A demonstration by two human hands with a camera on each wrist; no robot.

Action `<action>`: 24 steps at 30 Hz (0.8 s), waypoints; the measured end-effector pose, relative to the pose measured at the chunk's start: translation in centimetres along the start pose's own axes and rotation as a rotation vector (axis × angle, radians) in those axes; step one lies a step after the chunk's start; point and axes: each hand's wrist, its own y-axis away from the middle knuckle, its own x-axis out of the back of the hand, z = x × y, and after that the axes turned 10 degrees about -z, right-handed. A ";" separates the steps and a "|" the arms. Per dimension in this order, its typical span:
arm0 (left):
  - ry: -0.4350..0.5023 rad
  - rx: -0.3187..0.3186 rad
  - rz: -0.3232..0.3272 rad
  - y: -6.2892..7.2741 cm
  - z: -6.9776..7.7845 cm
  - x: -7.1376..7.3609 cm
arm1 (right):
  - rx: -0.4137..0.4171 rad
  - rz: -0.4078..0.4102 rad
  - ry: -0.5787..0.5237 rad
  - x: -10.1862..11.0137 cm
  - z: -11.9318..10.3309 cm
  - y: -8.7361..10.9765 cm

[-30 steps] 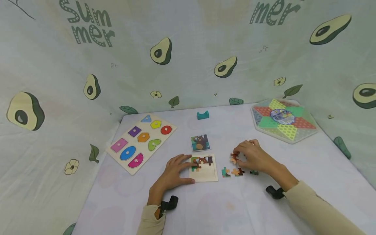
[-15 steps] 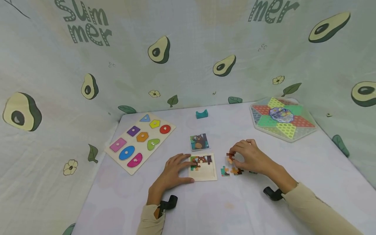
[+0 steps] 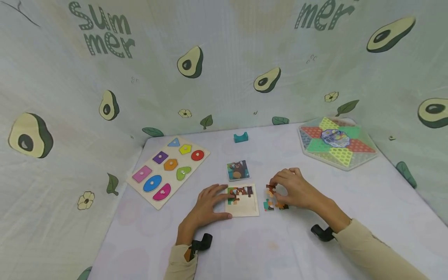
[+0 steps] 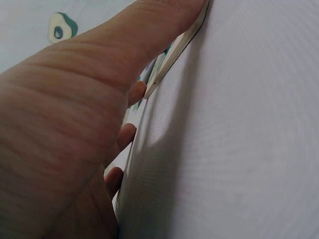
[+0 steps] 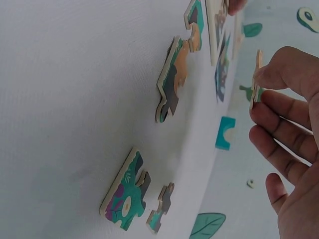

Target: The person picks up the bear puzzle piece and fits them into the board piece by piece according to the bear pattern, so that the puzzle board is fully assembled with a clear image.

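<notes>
A small wooden jigsaw tray (image 3: 247, 210) lies mid-table, with joined pieces of a bear picture along its top and upper left. My left hand (image 3: 209, 205) rests at the tray's left side, fingers spread, thumb by the lower edge; in the left wrist view its thumb (image 4: 124, 40) covers part of the tray. Just right of the tray, my right hand (image 3: 295, 189) pinches a brown-and-orange jigsaw piece (image 3: 270, 189) between thumb and fingers. That piece (image 5: 258, 59) appears edge-on, raised off the table, in the right wrist view. Below it lie loose pieces, including a teal one (image 3: 268, 206).
A bear picture card (image 3: 238, 170) lies just behind the tray. Farther back sits a teal notched block (image 3: 240, 137). A shape-puzzle board (image 3: 182, 157) is at left, a star-patterned game board (image 3: 322, 146) at back right. More loose pieces, one a teal-and-purple corner (image 5: 124, 199), lie under my right hand.
My right hand has moved a little left toward the tray, carrying the pinched jigsaw piece. My left hand has stayed on the tray's left side.
</notes>
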 end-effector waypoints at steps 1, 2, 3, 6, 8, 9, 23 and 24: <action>0.000 0.001 0.002 0.0 0.0 0.1 | 0.002 -0.002 0.000 0.1 -0.1 -0.2; 0.004 0.005 0.004 0.0 0.0 0.2 | -0.002 -0.005 0.000 0.2 -0.1 -0.3; 0.005 0.008 0.004 0.0 0.0 0.2 | -0.005 -0.008 -0.004 0.2 -0.2 -0.4; 0.015 0.017 0.000 0.1 0.1 0.2 | -0.008 -0.016 -0.017 0.1 -0.6 -0.7; 0.015 0.018 -0.002 0.2 0.2 0.3 | 0.001 -0.013 -0.017 0.0 -0.9 -1.0; 0.011 0.018 -0.004 0.3 0.2 0.4 | 0.013 -0.009 -0.012 0.0 -1.0 -1.2; 0.024 0.023 -0.011 0.2 0.4 0.6 | 0.030 -0.017 -0.013 -0.9 -2.3 -2.5; 0.027 0.021 -0.014 0.3 0.4 0.4 | 0.032 -0.016 -0.011 -1.1 -2.4 -2.5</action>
